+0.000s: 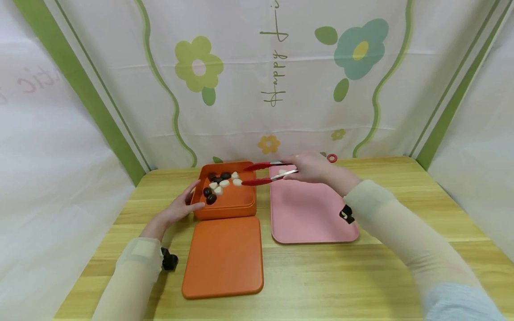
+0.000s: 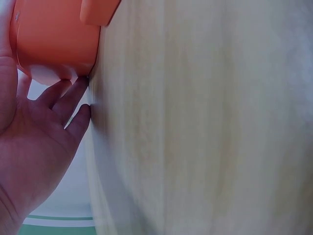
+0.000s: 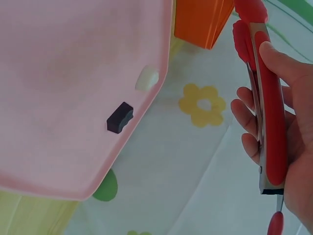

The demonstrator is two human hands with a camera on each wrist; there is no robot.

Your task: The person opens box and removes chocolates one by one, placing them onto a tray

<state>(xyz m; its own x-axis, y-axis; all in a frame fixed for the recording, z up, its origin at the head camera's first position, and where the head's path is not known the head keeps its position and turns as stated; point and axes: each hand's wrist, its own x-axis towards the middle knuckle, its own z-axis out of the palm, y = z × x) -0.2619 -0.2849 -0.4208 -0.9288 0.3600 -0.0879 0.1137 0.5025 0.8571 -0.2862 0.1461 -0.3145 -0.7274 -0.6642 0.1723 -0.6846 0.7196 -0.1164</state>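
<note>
My left hand [image 1: 180, 209] is at the left side of an orange box [image 1: 233, 213], its thumb by the front corner and its fingertips against the outer wall. Several smooth black pieces [image 1: 211, 199] and white pieces [image 1: 224, 183] lie in the box. With my right hand [image 1: 311, 167] I grip red-and-metal tongs [image 1: 277, 177], reaching left over the box. Their red tips [image 1: 257, 181] are spread apart, the nearer one close beside a white piece. Below this hand, a pink tray [image 1: 309, 218] holds a white piece [image 3: 147, 78] and a dark notched piece [image 3: 120, 117] near its far edge.
A flat orange lid [image 1: 222, 258] lies on the wooden table [image 1: 305, 281] in front of the box. The tray stands just right of the box. A printed curtain [image 1: 249, 116] hangs behind the table, and white cloth [image 1: 60, 187] hangs at the sides.
</note>
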